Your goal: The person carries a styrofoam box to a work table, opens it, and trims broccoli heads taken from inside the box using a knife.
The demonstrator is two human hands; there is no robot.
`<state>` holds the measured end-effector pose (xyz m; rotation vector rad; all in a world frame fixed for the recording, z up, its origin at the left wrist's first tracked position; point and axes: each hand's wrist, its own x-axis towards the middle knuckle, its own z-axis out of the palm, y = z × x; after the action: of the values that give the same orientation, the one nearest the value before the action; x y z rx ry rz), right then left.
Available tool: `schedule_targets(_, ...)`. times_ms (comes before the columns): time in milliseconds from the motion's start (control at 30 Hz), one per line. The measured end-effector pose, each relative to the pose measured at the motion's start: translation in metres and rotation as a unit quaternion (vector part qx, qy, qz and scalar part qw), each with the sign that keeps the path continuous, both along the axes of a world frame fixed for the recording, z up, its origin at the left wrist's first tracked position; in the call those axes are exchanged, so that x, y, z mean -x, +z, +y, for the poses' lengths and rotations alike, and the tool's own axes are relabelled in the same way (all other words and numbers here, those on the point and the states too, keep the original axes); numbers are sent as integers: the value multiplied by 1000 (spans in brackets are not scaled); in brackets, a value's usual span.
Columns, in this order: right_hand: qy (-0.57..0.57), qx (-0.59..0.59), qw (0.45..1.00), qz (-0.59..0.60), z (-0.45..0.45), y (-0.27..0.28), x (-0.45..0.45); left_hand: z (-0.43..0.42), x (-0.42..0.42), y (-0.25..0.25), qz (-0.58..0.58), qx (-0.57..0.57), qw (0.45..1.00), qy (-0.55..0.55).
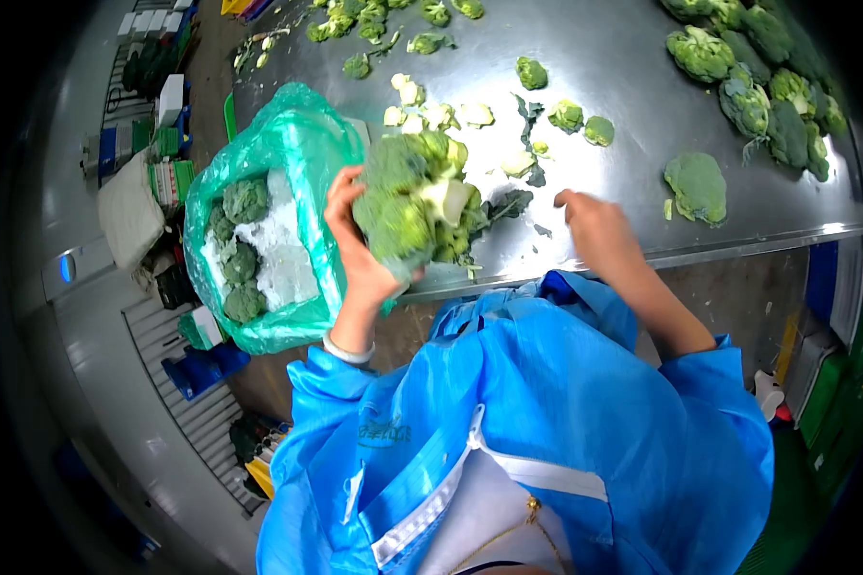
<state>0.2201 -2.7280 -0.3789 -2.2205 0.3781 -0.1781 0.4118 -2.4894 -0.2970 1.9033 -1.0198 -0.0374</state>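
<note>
My left hand is closed around a large head of broccoli, raised near the front edge of the table, its pale cut stem turned to the right. To the right, my right hand hovers over the table edge, apart from the broccoli. Its fingers are curled and slightly blurred; whatever they hold, if anything, is too small or hidden to make out. Beside my left hand, a green plastic bag lines an open container with several broccoli heads and white ice inside.
Cut stem pieces, leaf scraps and small florets lie on the metal table. One broccoli head rests at the right, near a pile of broccoli. A roller conveyor runs at the left.
</note>
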Motion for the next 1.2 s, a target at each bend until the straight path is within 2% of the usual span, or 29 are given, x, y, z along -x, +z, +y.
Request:
schedule_targets(67, -52, -131, 988, -57, -8, 7, -8, -2, -6, -2, 22, -1, 1000, -1)
schedule_targets(133, -82, -275, 954, -85, -4, 50, -28, -5, -8, -9, 71, 14, 997, -34)
schedule_targets(200, -49, -351, 930, -101, 3, 62, -48, -10, -4, -6, 113, 15, 989, -89)
schedule_targets(233, -1, -337, 937, -94, 7, 60, -59, -12, -1, -7, 132, 22, 984, -114)
schedule_targets(267, 25, -253, 946, -203, 13, 33, -71, -14, 0, -7, 149, 28, 979, -138)
schedule_targets(300, 0, -391, 916, -84, 4, 42, -69, -13, -2, -8, 177, 39, 974, -139)
schedule_targets(333, -21, -516, 856, 36, -6, 50, -67, -12, -2, -8, 229, 56, 966, -108)
schedule_targets(367, -146, -619, 769, -62, -3, 46, -66, -8, 0, -9, 280, 73, 954, -74)
schedule_targets(400, -172, -651, 731, -105, -13, 27, -68, -4, 1, -11, 330, 91, 939, -40)
schedule_targets(467, -216, -443, 870, -36, -33, 18, -75, -2, 2, -9, 360, 87, 929, 8)
schedule_targets(500, -187, -295, 932, -99, -32, 8, -78, -8, 5, -3, 373, 83, 924, 33)
schedule_targets(533, -182, -128, 962, -158, -30, 1, -82, -13, 6, 0, 385, 79, 918, 59)
schedule_targets(567, -151, -179, 965, -121, -23, -2, -76, -14, 7, -1, 396, 77, 913, 56)
schedule_targets(667, 19, -272, 947, -168, 13, 3, -72, -9, 2, -13, 519, 68, 849, 68)
schedule_targets(700, 42, -299, 939, -163, 23, 4, -71, -11, 5, -10, 523, 35, 848, 77)
schedule_targets(767, 40, -352, 928, -115, 33, 11, -67, -20, 11, 8, 545, 26, 835, 78)
schedule_targets(800, 24, -409, 911, -54, 31, 21, -63, -23, 12, 15, 555, 22, 827, 80)
schedule_targets(833, 4, -470, 882, -15, 33, 24, -60, -21, 10, 20, 559, 45, 828, 18)
schedule_targets(933, -81, -648, 755, 60, 37, 26, -50, -7, 9, 14, 418, -61, 903, -74)
schedule_targets(967, -111, -665, 738, 33, 47, 30, -51, -7, 10, 8, 365, -100, 924, -47)
schedule_targets(1067, -46, -636, 766, 82, 51, 38, -46, 3, -5, -4, 268, -110, 954, -78)
schedule_targets(1100, -25, -656, 749, 85, 49, 41, -44, 1, 8, 3, 440, -32, 897, -15)
schedule_targets(1200, 103, -618, 777, 56, 40, 53, -35, 25, 13, -10, 687, 120, 717, 22)
